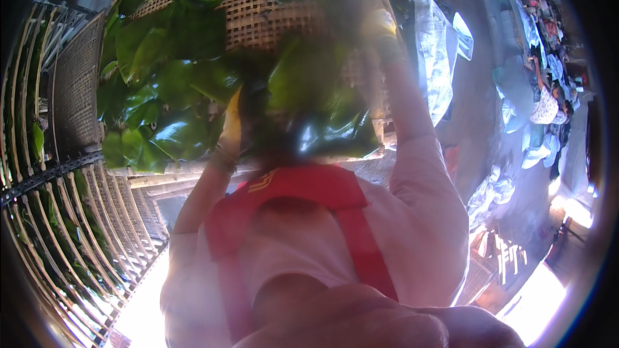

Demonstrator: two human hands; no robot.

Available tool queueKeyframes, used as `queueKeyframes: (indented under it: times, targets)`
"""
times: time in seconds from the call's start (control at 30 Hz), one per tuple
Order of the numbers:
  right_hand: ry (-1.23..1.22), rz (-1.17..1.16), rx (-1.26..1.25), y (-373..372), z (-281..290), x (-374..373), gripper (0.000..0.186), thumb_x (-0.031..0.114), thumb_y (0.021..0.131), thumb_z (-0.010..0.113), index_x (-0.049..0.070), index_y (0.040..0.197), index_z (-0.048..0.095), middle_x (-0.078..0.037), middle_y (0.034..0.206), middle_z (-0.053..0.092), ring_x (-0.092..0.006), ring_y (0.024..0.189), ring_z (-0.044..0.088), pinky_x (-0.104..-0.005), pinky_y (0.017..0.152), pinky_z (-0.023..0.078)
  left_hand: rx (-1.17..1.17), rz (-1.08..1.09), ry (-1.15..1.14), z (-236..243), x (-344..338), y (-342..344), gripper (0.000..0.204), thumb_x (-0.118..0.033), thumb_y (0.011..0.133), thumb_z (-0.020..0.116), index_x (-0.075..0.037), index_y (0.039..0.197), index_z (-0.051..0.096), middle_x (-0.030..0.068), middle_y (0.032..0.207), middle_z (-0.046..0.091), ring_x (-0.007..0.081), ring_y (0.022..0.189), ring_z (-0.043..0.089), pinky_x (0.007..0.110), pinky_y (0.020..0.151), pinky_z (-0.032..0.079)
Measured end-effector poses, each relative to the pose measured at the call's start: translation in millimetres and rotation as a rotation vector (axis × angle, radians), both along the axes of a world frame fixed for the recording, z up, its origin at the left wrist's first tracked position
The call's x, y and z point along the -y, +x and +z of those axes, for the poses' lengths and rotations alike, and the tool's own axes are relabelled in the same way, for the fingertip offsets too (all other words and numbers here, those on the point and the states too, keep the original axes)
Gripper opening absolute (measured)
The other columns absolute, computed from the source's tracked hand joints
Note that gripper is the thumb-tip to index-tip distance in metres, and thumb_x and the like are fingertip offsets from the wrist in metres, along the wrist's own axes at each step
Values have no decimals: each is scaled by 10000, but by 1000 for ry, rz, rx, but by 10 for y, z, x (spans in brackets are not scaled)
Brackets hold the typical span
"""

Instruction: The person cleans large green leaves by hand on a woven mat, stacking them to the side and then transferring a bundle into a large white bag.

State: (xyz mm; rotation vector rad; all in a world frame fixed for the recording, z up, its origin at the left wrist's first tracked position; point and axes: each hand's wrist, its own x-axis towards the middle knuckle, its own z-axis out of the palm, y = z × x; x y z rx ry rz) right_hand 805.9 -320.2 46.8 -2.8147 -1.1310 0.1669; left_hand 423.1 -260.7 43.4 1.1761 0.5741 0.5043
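Large glossy green leaves (184, 77) lie overlapping on a woven bamboo tray (251, 6) in front of me. My left hand (232, 122), yellow at the fingers as if gloved, is at the leaves near the tray's near side. Its fingertips go in beside a leaf, and its grip is hidden. My right hand (383, 29), also yellowish, reaches farther out along the tray's right edge. Haze and blur cover its fingers, so neither its grip nor anything in it can be made out.
Slatted bamboo racks (84, 225) with more leaves stand on the left, beside an upright woven panel (74, 84). A pale plastic sheet (432, 45) hangs along the tray's right side. Farther right lie plastic-wrapped bundles (516, 103), with people among them.
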Motion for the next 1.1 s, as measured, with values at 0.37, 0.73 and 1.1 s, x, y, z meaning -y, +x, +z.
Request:
queueKeyframes:
  times: [0.37,0.73,1.1]
  targets:
    - [1204,291,-875,144,746,-41,166,115,898,487,-26,955,552,-120,944,558,-189,892,576,-258,681,506,-314,-229,1041,343,45,230,302,0,896,475,3,1196,509,54,1062,592,111,921,589,217,781,465]
    - [1403,559,-740,-239,1856,-291,168,55,897,476,-21,992,592,-63,917,603,-117,805,557,-215,675,479,215,-8,-257,909,-250,687,437,-54,868,568,18,1278,435,90,1151,559,136,1045,548,246,886,452]
    - [1018,827,-2110,-553,1796,-136,318,3,890,516,-32,1204,479,-62,1067,559,-99,834,536,-173,683,474,91,-29,962,1399,-289,1081,445,-68,875,584,-32,1291,431,101,1212,539,189,1123,521,293,949,432]
